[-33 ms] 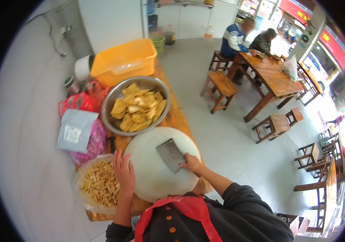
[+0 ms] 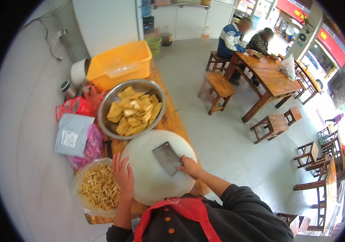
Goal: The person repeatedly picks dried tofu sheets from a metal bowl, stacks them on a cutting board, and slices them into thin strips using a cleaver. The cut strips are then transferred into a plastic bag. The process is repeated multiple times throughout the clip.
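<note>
A rectangular cleaver (image 2: 166, 158) lies over the right part of a round, pale cutting board (image 2: 142, 171), its blade looking nearly flat to the surface. My right hand (image 2: 188, 166) grips its handle from the right. Over the board's left edge, my left hand (image 2: 123, 174) is raised with fingers spread and holds nothing. Beside it, a clear plastic bag (image 2: 82, 205) is filled with cut yellowish-brown strips (image 2: 96, 186). Beyond the board, a steel bowl (image 2: 161, 115) contains larger yellow-brown folded pieces (image 2: 134, 111).
A yellow plastic bin (image 2: 138, 68) stands at the wooden worktable's (image 2: 168, 103) far end. Along the left lie a grey packet (image 2: 73, 135), pink bag (image 2: 93, 141), red bag (image 2: 79, 105) and dark handle (image 2: 109, 148). Two people sit at a wooden table (image 2: 267, 74), with stools (image 2: 217, 85) nearby.
</note>
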Motion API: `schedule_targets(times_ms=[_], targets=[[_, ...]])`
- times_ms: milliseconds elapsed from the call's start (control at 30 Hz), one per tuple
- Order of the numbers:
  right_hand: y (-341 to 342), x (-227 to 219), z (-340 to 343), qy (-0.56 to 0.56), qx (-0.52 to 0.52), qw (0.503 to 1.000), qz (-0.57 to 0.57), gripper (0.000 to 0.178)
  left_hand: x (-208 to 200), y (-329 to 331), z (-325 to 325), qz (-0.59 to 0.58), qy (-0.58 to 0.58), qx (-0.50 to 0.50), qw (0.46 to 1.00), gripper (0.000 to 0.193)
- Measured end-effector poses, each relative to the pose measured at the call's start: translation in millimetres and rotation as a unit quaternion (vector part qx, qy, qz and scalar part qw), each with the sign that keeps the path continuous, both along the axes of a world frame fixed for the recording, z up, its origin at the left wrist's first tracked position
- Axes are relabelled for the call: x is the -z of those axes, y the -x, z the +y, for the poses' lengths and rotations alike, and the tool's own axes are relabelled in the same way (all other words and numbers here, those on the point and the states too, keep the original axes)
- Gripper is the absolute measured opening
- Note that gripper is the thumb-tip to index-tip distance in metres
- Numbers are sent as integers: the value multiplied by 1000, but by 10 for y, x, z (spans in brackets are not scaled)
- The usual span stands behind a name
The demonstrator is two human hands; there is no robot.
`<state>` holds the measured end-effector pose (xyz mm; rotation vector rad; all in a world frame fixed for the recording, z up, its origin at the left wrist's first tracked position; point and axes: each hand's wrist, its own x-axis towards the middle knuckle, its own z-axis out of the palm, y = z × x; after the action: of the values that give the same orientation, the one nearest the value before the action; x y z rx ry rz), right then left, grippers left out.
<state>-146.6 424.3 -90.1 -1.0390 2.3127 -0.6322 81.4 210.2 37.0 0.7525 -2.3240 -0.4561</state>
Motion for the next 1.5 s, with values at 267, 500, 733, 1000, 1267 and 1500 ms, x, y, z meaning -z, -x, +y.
schedule_targets(times_ms=[267, 500, 733, 1000, 1267, 1500], targets=[[222, -1, 224, 62, -4, 998, -3, 53, -152, 965, 139, -36, 24, 27, 999, 31], [468, 79, 215, 135, 59, 989, -14, 54, -90, 1630, -838, -123, 66, 29, 990, 66], [422, -280, 97, 49, 31, 996, 62, 53, 256, 2544, -1436, -364, 60, 80, 926, 126], [1299, -993, -1074, 154, -78, 970, 168, 46, 696, 2633, -2036, -437, 9, 98, 894, 115], [1810, -850, -2750, 9, -301, 891, 340, 59, 850, 2597, -2094, -397, 69, 82, 912, 110], [2045, -605, -2992, -32, -363, 905, 221, 65, 1054, 2527, -2250, -288, 186, 113, 933, 73]])
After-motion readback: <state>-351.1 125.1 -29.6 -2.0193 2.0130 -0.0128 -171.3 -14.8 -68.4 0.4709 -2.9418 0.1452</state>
